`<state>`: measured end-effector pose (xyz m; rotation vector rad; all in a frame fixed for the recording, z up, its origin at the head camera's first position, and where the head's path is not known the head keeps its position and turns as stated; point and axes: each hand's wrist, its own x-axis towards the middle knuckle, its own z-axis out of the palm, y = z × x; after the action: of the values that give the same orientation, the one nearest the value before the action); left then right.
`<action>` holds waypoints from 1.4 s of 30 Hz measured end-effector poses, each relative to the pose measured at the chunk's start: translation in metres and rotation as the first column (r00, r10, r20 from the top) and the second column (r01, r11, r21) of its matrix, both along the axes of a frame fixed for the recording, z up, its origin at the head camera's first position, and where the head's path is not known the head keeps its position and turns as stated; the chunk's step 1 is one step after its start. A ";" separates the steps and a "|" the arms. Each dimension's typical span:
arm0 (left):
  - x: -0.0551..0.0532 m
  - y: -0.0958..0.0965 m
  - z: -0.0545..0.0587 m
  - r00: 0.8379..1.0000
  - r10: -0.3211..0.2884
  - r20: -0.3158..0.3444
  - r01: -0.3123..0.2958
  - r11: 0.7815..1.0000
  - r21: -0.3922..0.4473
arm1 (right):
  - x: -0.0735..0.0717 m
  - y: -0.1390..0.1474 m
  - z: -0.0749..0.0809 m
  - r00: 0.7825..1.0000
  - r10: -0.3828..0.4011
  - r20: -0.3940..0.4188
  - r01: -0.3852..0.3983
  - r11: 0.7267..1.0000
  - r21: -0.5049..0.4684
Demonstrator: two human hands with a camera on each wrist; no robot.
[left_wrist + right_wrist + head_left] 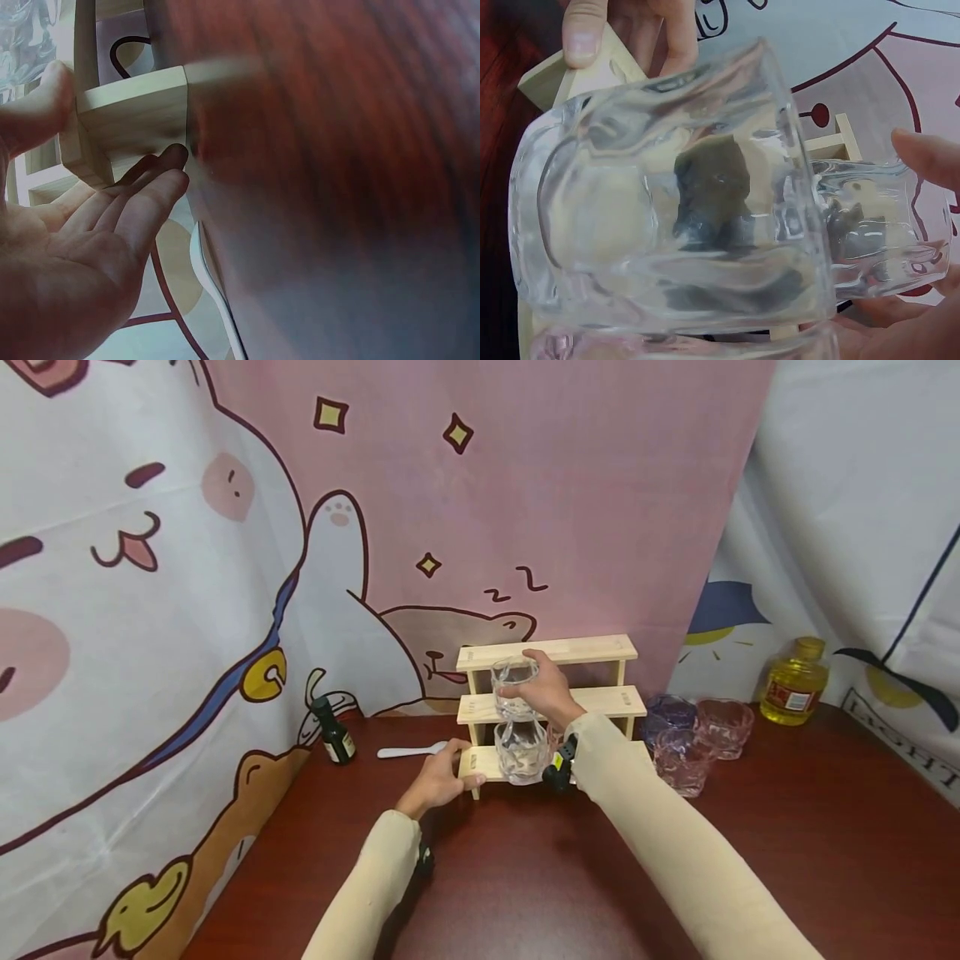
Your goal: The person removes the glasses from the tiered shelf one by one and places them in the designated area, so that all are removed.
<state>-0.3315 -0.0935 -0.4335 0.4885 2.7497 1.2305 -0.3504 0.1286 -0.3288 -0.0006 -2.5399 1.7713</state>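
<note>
A three-step wooden rack [555, 651] stands against the cloth backdrop. My right hand [553, 689] grips a clear glass [508, 693] at the middle step, thumb and fingers around its sides. On the lowest step, just in front, sits another clear glass [520, 750], which looms large in the right wrist view. A pinkish glass [682, 346] is beside it, mostly hidden behind my right wrist. My left hand [441, 779] holds the left end of the lowest step; in the left wrist view the thumb lies on one side of the board [142, 97], fingers on the other.
Right of the rack stand a blue glass [669, 713] and two pinkish glasses, one farther back [724, 728] and one nearer [684, 766]. A bottle of yellow oil [795, 685] is at the back right. On the left are a white spoon [408, 752] and a small dark bottle [333, 732].
</note>
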 end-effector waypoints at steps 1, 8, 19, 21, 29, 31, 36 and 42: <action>0.000 0.000 0.000 1.000 0.001 0.001 -0.001 1.000 -0.001 | 0.000 -0.001 0.000 1.000 -0.003 0.001 0.003 1.000 -0.012; 0.000 0.000 0.001 1.000 0.002 -0.005 -0.003 1.000 -0.016 | 0.000 -0.001 -0.001 1.000 -0.007 0.013 0.007 0.998 -0.060; -0.002 0.000 0.003 1.000 0.010 -0.007 -0.011 1.000 -0.016 | 0.001 0.000 0.002 1.000 0.004 -0.013 -0.005 1.000 -0.027; -0.002 0.000 0.003 1.000 0.010 -0.010 -0.011 1.000 -0.017 | 0.001 0.001 0.003 1.000 0.003 -0.015 -0.003 1.000 -0.022; -0.001 0.001 -0.002 1.000 0.010 -0.019 -0.011 1.000 -0.017 | 0.005 0.007 0.007 0.998 -0.012 -0.067 0.009 0.999 -0.041; -0.002 0.002 -0.003 1.000 0.011 -0.021 -0.011 1.000 -0.009 | 0.007 0.010 0.010 0.996 -0.014 -0.085 0.010 0.999 -0.044; -0.003 0.002 -0.003 0.999 -0.002 -0.038 0.001 1.000 -0.012 | 0.012 0.019 0.019 0.995 -0.021 -0.098 0.019 1.000 -0.023; -0.001 0.001 -0.002 1.000 0.009 -0.007 -0.009 1.000 0.005 | 0.026 0.031 0.029 0.998 0.022 -0.065 -0.022 1.000 0.005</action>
<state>-0.3329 -0.0922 -0.4350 0.4827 2.7586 1.2400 -0.3248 0.1594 -0.2999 0.0843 -2.5087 1.7432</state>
